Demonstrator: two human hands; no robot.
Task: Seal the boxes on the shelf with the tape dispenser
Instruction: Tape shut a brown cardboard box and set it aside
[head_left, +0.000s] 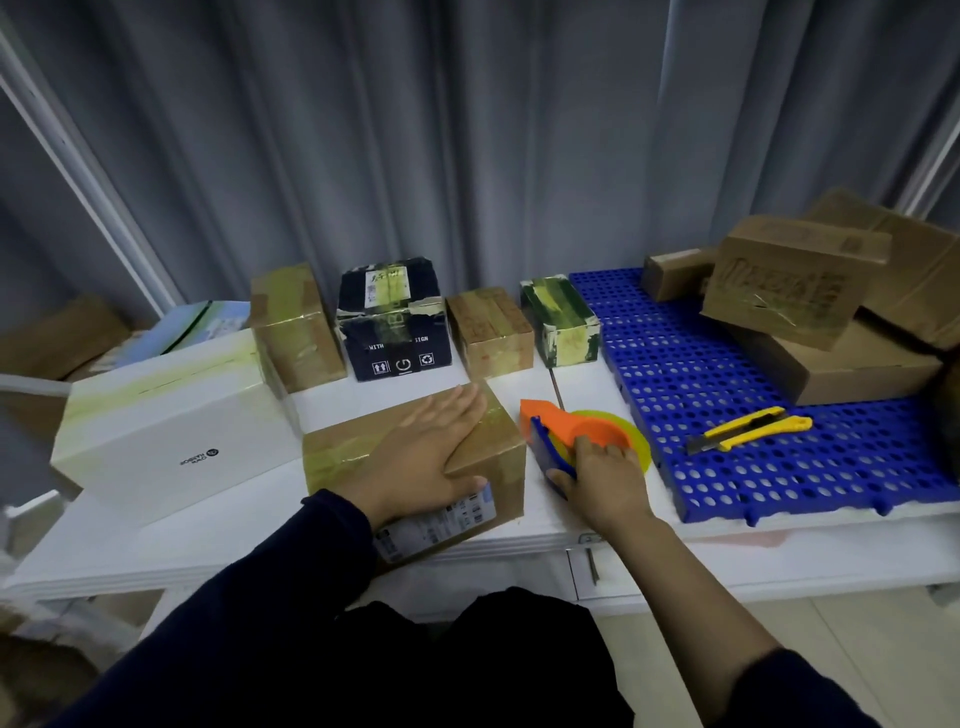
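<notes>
The right hand (602, 483) has its fingers curled tight around the tape dispenser (563, 427). The dispenser is orange and blue, with a yellow-green roll of tape (631, 434) in it. It sits low on the white shelf (208, 540), just to the right of the brown box (491, 486). Its orange tip points away from the person.

The left hand (421, 447) lies flat on top of the brown box. Its fingers are straight and spread a little, so it grips nothing. The thumb hangs over the near edge. The box is near the front of the shelf, in the middle. It has shiny tape on top and a white label on its near side. A dark sleeve (291, 582) covers the left arm.

To the left of the brown box, touching or almost touching it, is a big white box (171, 436).

Farther back stands a row of four boxes: a tall brown one (296, 327), a black one (395, 322), a small brown one (491, 332) and a green and white one (563, 322).

To the right lies a blue mat with holes (753, 478). Two yellow cutters (727, 430) lie side by side on it. At the far right, a pile of brown boxes (789, 280) sits on the mat.

A grey curtain (467, 130) hangs behind it all.
</notes>
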